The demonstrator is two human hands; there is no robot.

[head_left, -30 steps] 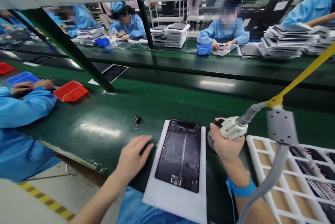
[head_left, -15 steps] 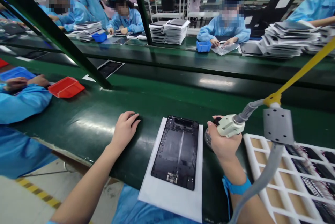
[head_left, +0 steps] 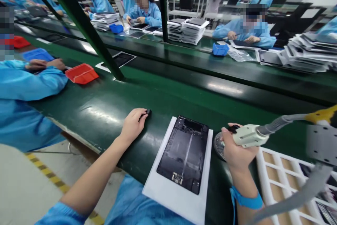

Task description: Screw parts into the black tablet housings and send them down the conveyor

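Note:
My left hand (head_left: 133, 125) is over the green bench to the left of the tablet, its thumb and fingers closed on a small black piece (head_left: 149, 112). My right hand (head_left: 239, 150) wraps round a pale electric screwdriver (head_left: 249, 136) with a ribbed grey cable. Its tip is hidden behind my fingers, beside a round, perforated metal dish (head_left: 219, 145). Between my hands lies an opened black tablet housing (head_left: 181, 156), its inner side facing up and a pale strip running down it. Under it is a white sheet (head_left: 172, 197), reaching the bench's near edge.
A white compartment tray (head_left: 273, 179) with dark parts stands right, partly behind the blurred grey cable (head_left: 297, 197). A red bin (head_left: 82, 74) and a co-worker's blue sleeve (head_left: 39, 81) are left. A green post (head_left: 86, 30) slants down to the bench. Co-workers sit opposite beside stacked panels (head_left: 193, 31).
The view has swung, so the bench and the things on it sit differently in the picture. The black piece in my left fingers shows more clearly. My right hand still grips the electric screwdriver near the dish.

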